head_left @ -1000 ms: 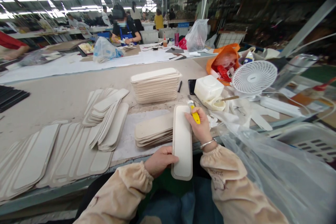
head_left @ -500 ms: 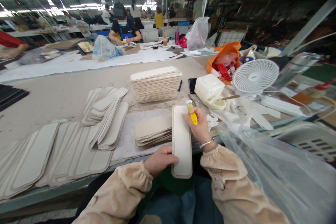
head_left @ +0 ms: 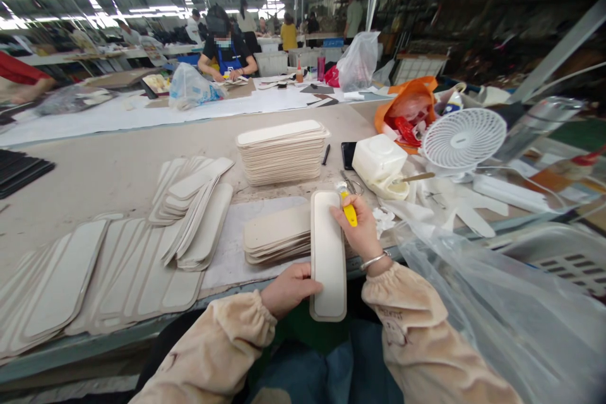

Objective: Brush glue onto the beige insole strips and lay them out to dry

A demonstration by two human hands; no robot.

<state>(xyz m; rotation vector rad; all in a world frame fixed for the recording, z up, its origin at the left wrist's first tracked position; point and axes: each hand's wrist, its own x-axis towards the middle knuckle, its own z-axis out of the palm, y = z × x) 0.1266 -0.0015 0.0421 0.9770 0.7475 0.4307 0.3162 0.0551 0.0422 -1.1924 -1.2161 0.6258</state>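
Note:
A long rounded panel [head_left: 328, 259], pale with a beige border, is held upright at the table's front edge. My left hand [head_left: 290, 289] grips its lower left side, thumb on top. My right hand [head_left: 358, 224] has a yellow-handled tool [head_left: 350, 211] in its fingers, and its thumb presses the panel's upper right side. Left of the panel lies a low stack of beige panels [head_left: 277, 230]. Behind stands a tall neat stack [head_left: 281, 154]. Fanned panels [head_left: 137, 271] spread to the left, with another loose pile [head_left: 199, 202] above them.
Right of the tall stack are a pen [head_left: 326, 154], a phone [head_left: 348, 154], scissors [head_left: 351, 183] and a white container [head_left: 379, 156]. A white fan [head_left: 464, 139], an orange bag [head_left: 407, 110] and clear plastic [head_left: 492, 290] occupy the right. Across the table a person [head_left: 227, 50] works.
The whole view has shifted very slightly. My hands, the panel and the yellow tool keep practically the same positions.

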